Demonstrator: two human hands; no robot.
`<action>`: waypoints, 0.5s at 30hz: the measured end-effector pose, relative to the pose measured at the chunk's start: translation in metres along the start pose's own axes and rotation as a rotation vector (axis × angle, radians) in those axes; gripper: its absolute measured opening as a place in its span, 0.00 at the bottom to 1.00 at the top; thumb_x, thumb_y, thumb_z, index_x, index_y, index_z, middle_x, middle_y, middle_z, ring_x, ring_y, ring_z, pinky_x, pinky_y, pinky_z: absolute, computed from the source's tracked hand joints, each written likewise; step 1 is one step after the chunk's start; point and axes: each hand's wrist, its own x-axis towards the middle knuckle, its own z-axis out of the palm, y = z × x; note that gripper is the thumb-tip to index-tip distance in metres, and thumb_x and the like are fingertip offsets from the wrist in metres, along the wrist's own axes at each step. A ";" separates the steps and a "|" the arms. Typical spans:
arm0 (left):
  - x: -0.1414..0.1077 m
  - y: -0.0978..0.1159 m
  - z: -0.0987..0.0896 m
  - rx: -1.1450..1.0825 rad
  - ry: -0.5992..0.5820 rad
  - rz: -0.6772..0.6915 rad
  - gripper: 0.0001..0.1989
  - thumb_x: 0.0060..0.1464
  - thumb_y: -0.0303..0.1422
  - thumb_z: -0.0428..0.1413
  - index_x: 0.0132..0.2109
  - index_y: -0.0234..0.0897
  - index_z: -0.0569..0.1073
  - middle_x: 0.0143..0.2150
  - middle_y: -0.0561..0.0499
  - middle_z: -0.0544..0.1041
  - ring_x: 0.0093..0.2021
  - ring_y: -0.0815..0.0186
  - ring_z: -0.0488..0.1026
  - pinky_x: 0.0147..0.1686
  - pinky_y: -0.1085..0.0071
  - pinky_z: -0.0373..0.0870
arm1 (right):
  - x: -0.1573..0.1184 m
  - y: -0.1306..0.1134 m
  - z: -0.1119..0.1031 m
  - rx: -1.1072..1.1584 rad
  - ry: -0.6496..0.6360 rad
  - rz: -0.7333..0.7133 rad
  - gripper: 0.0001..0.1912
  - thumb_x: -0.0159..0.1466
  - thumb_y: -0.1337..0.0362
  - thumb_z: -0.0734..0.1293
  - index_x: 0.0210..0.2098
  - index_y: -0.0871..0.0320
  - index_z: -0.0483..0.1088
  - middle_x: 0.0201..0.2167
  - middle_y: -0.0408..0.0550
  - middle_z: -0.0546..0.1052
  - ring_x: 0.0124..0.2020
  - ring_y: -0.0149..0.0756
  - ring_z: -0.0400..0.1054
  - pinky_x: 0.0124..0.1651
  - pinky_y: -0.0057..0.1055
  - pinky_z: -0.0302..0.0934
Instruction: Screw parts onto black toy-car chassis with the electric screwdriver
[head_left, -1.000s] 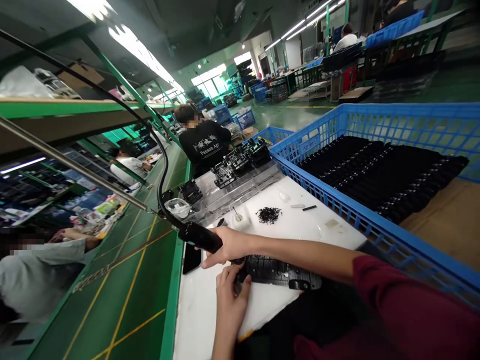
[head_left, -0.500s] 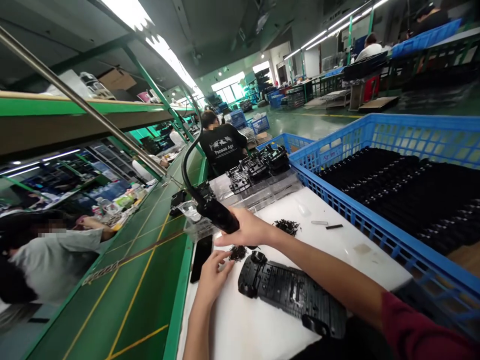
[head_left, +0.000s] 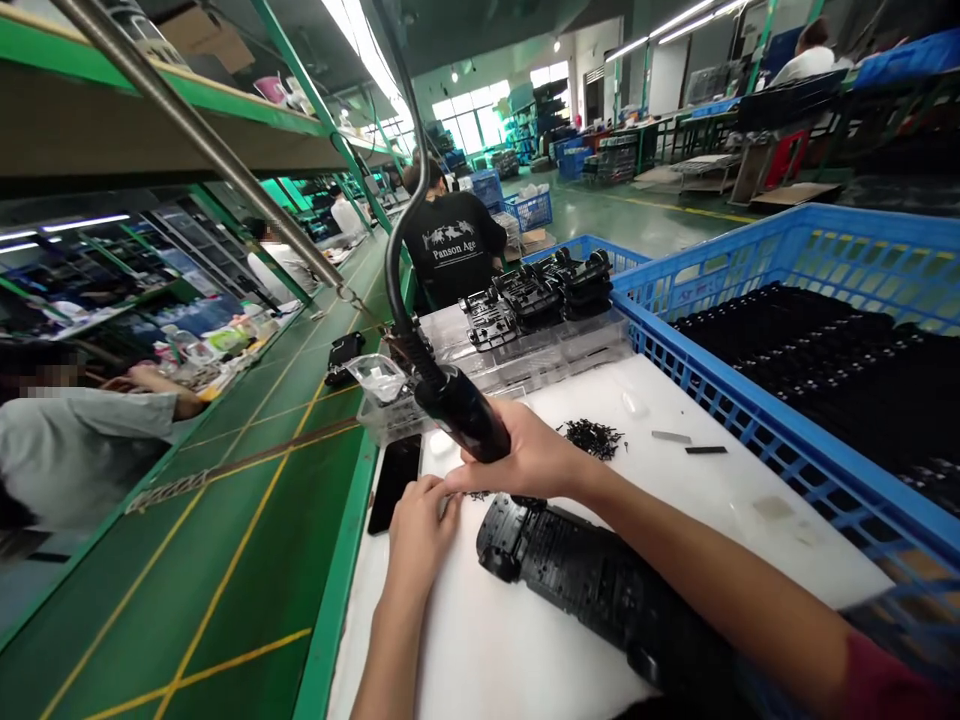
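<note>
Watching on my remote feed; the head camera rolls the scene, so I take clock positions from the hands, with 12 pointing up the line.

The right hand point(head_left: 529, 455) is closed in a fist around a corded electric screwdriver point(head_left: 461, 412), its tip hidden behind the hand. A black cable point(head_left: 397, 250) rises from the tool toward a steel rod point(head_left: 187, 130), apparently taking some of the weight. The left hand point(head_left: 418, 530) sits at 8 o'clock from the right, fingers curled together. I cannot tell whether they pinch anything.

The black moulded plastic part point(head_left: 570, 560) lies flat on a white work sheet point(head_left: 480, 630) at 4 o'clock from the left hand, partly under the right forearm, where both hands can reach it. A small pile of black screws point(head_left: 592, 438) sits at 2 o'clock from the right hand, probably kept loose for easy picking.

A clear tray point(head_left: 540, 365) holds stacked black parts point(head_left: 536, 295) at 12 o'clock. A blue plastic crate point(head_left: 780, 300) of black parts point(head_left: 817, 385) stands at 2 o'clock. A phone point(head_left: 394, 483) lies just beside the left hand at 11 o'clock. Beyond the tray, a co-worker in a black T-shirt point(head_left: 450, 240) stands with their back to me.
</note>
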 end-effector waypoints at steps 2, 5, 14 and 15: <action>0.001 0.004 0.001 0.002 0.009 -0.013 0.13 0.64 0.38 0.52 0.42 0.41 0.80 0.43 0.43 0.79 0.44 0.51 0.75 0.43 0.58 0.71 | 0.000 0.002 0.001 -0.001 0.000 -0.006 0.18 0.53 0.61 0.79 0.34 0.55 0.66 0.29 0.38 0.67 0.30 0.31 0.59 0.32 0.28 0.55; 0.000 0.006 0.001 -0.020 0.017 -0.020 0.11 0.64 0.38 0.52 0.42 0.40 0.78 0.42 0.43 0.79 0.44 0.52 0.74 0.44 0.58 0.70 | 0.000 0.003 0.001 -0.004 -0.005 -0.005 0.19 0.53 0.60 0.79 0.34 0.55 0.66 0.29 0.38 0.67 0.29 0.30 0.60 0.32 0.28 0.55; -0.007 0.045 -0.016 -0.297 -0.005 0.056 0.13 0.70 0.39 0.47 0.48 0.40 0.75 0.46 0.44 0.78 0.48 0.54 0.74 0.51 0.58 0.69 | 0.000 -0.003 0.008 0.046 0.060 -0.007 0.21 0.54 0.60 0.79 0.43 0.56 0.71 0.27 0.37 0.67 0.28 0.29 0.61 0.32 0.29 0.59; -0.008 0.054 -0.019 -0.346 -0.020 0.070 0.13 0.71 0.39 0.47 0.48 0.40 0.75 0.46 0.45 0.78 0.48 0.56 0.74 0.51 0.60 0.70 | 0.000 -0.007 0.010 0.083 0.068 0.002 0.23 0.55 0.61 0.79 0.46 0.56 0.71 0.27 0.37 0.67 0.27 0.29 0.62 0.31 0.29 0.59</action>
